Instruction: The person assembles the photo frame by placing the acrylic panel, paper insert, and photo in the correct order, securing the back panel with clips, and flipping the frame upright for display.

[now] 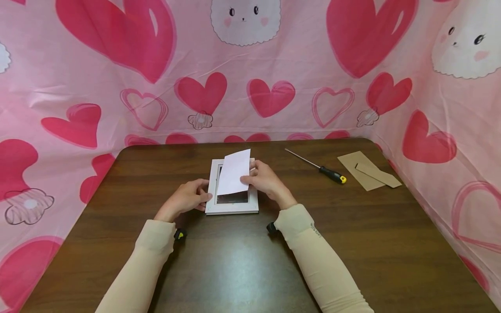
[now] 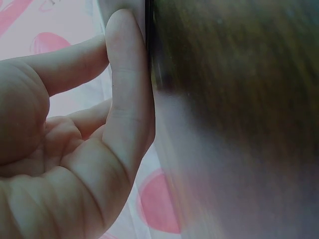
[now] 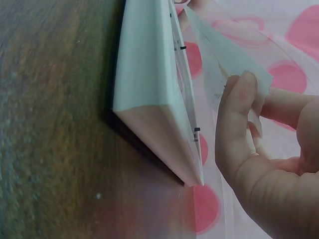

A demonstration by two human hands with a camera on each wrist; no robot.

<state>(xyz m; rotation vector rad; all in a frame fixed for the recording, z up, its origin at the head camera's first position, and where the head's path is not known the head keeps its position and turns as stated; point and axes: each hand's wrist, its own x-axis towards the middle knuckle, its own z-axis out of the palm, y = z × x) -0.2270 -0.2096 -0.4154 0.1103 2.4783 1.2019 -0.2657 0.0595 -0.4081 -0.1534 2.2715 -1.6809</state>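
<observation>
A white picture frame point(image 1: 232, 209) lies on the table, its opening showing a dark pane. My left hand point(image 1: 185, 196) holds the frame's left border, thumb on top. From the left wrist view, a finger point(image 2: 127, 89) lies along the frame's side, while the thumb meets it near the top. My right hand point(image 1: 267, 178) pinches the right edge of a white sheet of paper point(image 1: 234, 174) tilted above the opening. Faint marks show on the paper's underside point(image 3: 214, 64) in the right wrist view, where small dark tabs point(image 3: 197, 129) stand along the frame's inner edge.
Right of the frame lies a screwdriver point(image 1: 332, 174) with a black and yellow handle. Beyond it, near the table's right edge, is a brown backing board point(image 1: 348, 161) with a stand strip point(image 1: 379, 175) across it. A pink heart-print cloth point(image 1: 235, 65) hangs behind the brown table point(image 1: 235, 265).
</observation>
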